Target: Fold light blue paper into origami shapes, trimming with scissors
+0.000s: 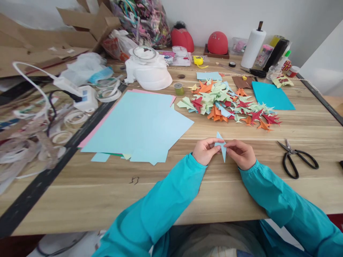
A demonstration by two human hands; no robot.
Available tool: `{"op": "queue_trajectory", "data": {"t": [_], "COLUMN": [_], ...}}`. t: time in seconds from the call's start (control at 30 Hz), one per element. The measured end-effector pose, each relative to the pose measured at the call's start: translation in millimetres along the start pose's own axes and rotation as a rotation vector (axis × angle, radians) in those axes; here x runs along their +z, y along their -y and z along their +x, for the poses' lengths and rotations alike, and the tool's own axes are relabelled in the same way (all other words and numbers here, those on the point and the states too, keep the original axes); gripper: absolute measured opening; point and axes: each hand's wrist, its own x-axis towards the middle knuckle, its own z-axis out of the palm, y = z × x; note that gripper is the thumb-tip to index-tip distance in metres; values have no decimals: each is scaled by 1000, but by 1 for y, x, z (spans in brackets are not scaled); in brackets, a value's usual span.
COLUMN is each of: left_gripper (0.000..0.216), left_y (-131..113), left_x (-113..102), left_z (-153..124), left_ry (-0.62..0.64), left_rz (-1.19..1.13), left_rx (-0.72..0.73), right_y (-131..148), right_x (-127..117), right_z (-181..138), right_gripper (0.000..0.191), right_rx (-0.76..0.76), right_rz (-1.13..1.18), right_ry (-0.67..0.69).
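Observation:
A small light-blue piece of folded origami paper (219, 137), narrow and pointed at both ends, is held between my two hands above the table. My left hand (205, 150) pinches its left side between thumb and fingers. On its right edge, my right hand (242, 153) is closed, thumb against forefinger. Just beyond the hands lies a heap of folded paper cranes (214, 94) in pale green, orange, red and light blue. Black-handled scissors (291, 151) rest to the right of my right hand, blades partly apart.
A stack of large light-blue sheets (134, 123) spreads to the left, pink paper under it. Turquoise paper (273, 95) lies behind the heap. A thread spool (178, 89), white cloth item (150, 73), power strip (85, 98), ribbon rolls (76, 116) and cardboard box (48, 39) also occupy the table.

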Motion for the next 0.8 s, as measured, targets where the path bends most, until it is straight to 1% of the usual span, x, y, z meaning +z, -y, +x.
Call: {"op": "queue_trajectory", "data": {"t": [0.07, 0.13, 0.3, 0.4, 0.5, 0.63, 0.7, 0.8], "left_gripper": [23, 22, 18, 17, 17, 17, 18, 17], "left_y": [0, 1, 4, 2, 1, 0, 0, 1], "left_x": [1, 1, 1, 0, 0, 1, 2, 2], "left_z": [-1, -2, -5, -7, -7, -8, -8, -8], "left_ry": [6, 7, -26, -20, -4, -6, -8, -13], "left_rz": [55, 126, 382, 479, 493, 509, 500, 462], "left_rx": [24, 72, 311, 404, 424, 426, 426, 415], "right_y": [0, 1, 1, 1, 1, 1, 1, 1], "right_x": [0, -1, -2, -2, -1, -1, -2, -2], "right_z": [-1, 0, 1, 2, 2, 0, 0, 0], "right_gripper": [9, 10, 14, 15, 14, 11, 9, 9], "right_rx": [-2, 21, 106, 117, 92, 34, 13, 6], "right_rz": [-45, -14, 122, 157, 142, 21, -35, -57], "right_ry": [-2, 1, -10, -13, -4, -1, -13, -27]}}
